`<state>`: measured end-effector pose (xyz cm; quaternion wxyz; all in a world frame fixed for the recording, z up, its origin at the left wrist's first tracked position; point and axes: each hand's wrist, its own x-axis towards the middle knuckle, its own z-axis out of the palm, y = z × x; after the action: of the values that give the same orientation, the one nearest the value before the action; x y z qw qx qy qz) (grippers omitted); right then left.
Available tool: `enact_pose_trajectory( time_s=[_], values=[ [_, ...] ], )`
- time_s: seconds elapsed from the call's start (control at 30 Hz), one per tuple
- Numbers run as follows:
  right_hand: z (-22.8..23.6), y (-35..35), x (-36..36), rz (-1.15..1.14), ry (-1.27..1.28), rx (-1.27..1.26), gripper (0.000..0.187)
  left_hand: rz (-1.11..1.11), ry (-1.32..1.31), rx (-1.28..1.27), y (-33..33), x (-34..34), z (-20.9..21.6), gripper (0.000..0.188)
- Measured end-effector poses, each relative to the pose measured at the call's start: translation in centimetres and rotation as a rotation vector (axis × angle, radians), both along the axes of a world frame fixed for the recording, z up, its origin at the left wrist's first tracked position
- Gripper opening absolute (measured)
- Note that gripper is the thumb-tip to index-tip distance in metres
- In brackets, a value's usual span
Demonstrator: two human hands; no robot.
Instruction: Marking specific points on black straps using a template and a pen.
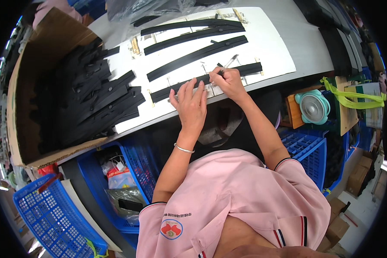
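Observation:
A white board [273, 47] lies on the table with several long black fabric strips across it. My left hand [190, 107] rests with its fingers spread along the nearest strip [250, 69], holding it down. Farther right on that same strip, my right hand [231, 86] is closed around a slim, pale pen [231, 61], which is slightly blurred. Its lower end is hidden by my fingers. Beyond my hands, another black strip [198, 58] lies slanted, and more lie behind it. Thin lines and small tan pieces show on the board around the strips.
At the left, an open cardboard box [23, 103] lies on its side, black strips [86, 92] spilling onto the board. Clear plastic [133, 10] lies at the back. Blue baskets [51, 215] stand below the table. To the right is a small turquoise fan [312, 106].

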<state>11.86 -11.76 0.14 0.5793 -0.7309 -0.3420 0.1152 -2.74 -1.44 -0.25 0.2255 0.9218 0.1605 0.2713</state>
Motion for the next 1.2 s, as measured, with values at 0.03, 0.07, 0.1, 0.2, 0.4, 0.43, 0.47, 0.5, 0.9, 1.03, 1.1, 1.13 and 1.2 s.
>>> enact_pose_trajectory(
  time_s=[0.03, 0.07, 0.1, 0.2, 0.4, 0.43, 0.47, 0.5, 0.9, 1.03, 1.1, 1.13, 1.2],
  values=[
    [0.5, -0.4, 0.0, -0.005, -0.002, 0.003, 0.022, 0.009, 0.005, 0.004, 0.0, -0.1, 0.0, 0.028],
    [1.0, -1.0, 0.1, -0.039, 0.068, 0.099, 0.021, 0.01, 0.007, 0.008, 0.1, -0.1, 0.0, 0.028],
    [1.4, -1.7, 0.5, -0.072, 0.138, 0.196, 0.02, 0.006, 0.006, 0.011, 0.1, -0.2, -0.1, 0.028],
    [2.3, -4.4, 3.2, -0.215, 0.122, 0.159, 0.021, 0.007, 0.016, 0.025, 0.0, -0.1, 0.2, 0.027],
    [0.8, -6.6, 6.1, -0.278, 0.1, 0.027, 0.028, 0.035, 0.03, 0.011, -0.6, 0.5, 0.4, 0.026],
    [1.0, -6.6, 5.9, -0.268, 0.089, 0.006, 0.028, 0.028, 0.0, -0.012, -0.9, 1.1, 0.7, 0.025],
    [0.6, -6.5, 6.1, -0.273, 0.07, 0.063, 0.025, 0.022, -0.031, -0.035, -1.3, 1.7, 1.0, 0.025],
    [0.2, -6.6, 6.2, -0.279, 0.07, 0.065, 0.025, 0.016, -0.03, -0.033, -1.8, 2.5, 1.0, 0.025],
    [-1.2, -6.4, 6.6, -0.256, -0.057, 0.046, 0.027, -0.156, -0.213, -0.089, -4.4, 10.8, -0.4, 0.011],
    [-1.1, -6.3, 6.7, -0.247, -0.171, 0.016, 0.028, -0.145, -0.225, -0.031, -4.5, 10.7, -0.5, 0.011],
    [-1.3, -6.2, 6.7, -0.28, -0.207, 0.067, 0.027, -0.146, -0.227, -0.025, -4.7, 10.8, -0.6, 0.011],
    [-1.3, -6.3, 6.6, -0.281, -0.208, 0.071, 0.027, -0.148, -0.229, -0.02, -4.7, 10.9, -0.6, 0.011],
    [-1.3, -6.5, 6.5, -0.269, -0.066, 0.091, 0.028, -0.144, -0.226, -0.013, -4.6, 10.8, -0.7, 0.011]
  ],
)
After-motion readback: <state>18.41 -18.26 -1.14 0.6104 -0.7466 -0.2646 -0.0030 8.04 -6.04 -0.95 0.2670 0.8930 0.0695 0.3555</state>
